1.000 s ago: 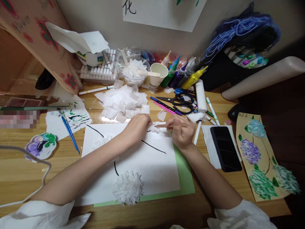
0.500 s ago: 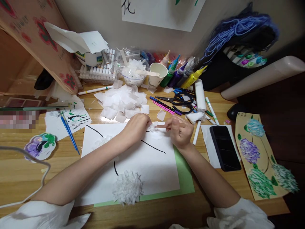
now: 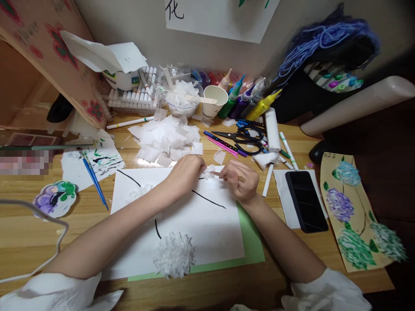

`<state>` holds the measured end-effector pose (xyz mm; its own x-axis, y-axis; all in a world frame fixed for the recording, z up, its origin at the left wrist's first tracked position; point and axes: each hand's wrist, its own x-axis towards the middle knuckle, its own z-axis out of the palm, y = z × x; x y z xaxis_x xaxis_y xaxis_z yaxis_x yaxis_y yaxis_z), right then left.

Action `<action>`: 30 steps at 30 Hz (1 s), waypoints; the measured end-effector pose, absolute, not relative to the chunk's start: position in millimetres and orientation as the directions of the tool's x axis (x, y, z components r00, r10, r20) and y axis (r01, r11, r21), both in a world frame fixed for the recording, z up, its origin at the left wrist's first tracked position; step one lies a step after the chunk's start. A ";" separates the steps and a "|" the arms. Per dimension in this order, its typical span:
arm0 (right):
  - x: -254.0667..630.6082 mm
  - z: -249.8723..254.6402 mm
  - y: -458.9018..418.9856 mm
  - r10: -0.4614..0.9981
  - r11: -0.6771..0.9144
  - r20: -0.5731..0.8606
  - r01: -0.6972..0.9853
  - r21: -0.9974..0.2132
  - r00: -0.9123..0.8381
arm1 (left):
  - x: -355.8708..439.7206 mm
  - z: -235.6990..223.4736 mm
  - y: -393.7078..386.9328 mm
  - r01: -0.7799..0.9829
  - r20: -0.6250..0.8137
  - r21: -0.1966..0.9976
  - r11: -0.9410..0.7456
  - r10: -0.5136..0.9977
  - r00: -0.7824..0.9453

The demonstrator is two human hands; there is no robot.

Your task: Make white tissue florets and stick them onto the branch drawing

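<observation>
My right hand (image 3: 241, 180) is closed round a thin wooden stick (image 3: 215, 173), whose tip points left into a small tuft of white paper pieces (image 3: 211, 180) at the upper edge of a white sheet (image 3: 207, 233). Right beside that tuft is my left hand (image 3: 188, 172), its fingers curled and pressed together; what they pinch is hidden. The sheet carries black curved lines. A full, fluffy white paper flower (image 3: 175, 255) stands near its lower edge. Another white paper cluster (image 3: 139, 193) is partly covered by my left forearm.
Loose white paper squares (image 3: 168, 138) lie behind my hands. Beyond them stand a filled bowl (image 3: 183, 101), a paper cup (image 3: 214, 101) and paint bottles (image 3: 238, 97). Black scissors (image 3: 243, 134), a phone (image 3: 306, 201) and a painted flower card (image 3: 356, 216) are on the right.
My right hand has shifted slightly left and down with the wooden stick. Its tip still meets the paper tuft. My left hand has stayed almost where it was.
</observation>
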<state>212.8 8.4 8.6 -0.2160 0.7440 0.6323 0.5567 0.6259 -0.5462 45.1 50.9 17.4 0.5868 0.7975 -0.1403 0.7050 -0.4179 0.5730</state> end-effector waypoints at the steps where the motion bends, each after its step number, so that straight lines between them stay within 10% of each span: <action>1: 212.7 7.2 7.8 0.758 0.601 0.631 0.553 -0.577 -0.166 | 45.0 17.9 51.1 0.707 -0.145 0.574 -0.414 0.798 0.585; 10: 228.7 7.6 8.7 0.740 0.235 0.334 0.240 -0.942 0.584 | 43.8 20.3 52.7 0.677 -0.140 0.624 -0.390 0.796 0.589; 30: 235.6 -12.9 -10.1 0.884 0.294 0.392 0.350 -0.890 0.255 | 45.9 25.5 52.2 0.715 -0.159 0.586 -0.381 0.811 0.563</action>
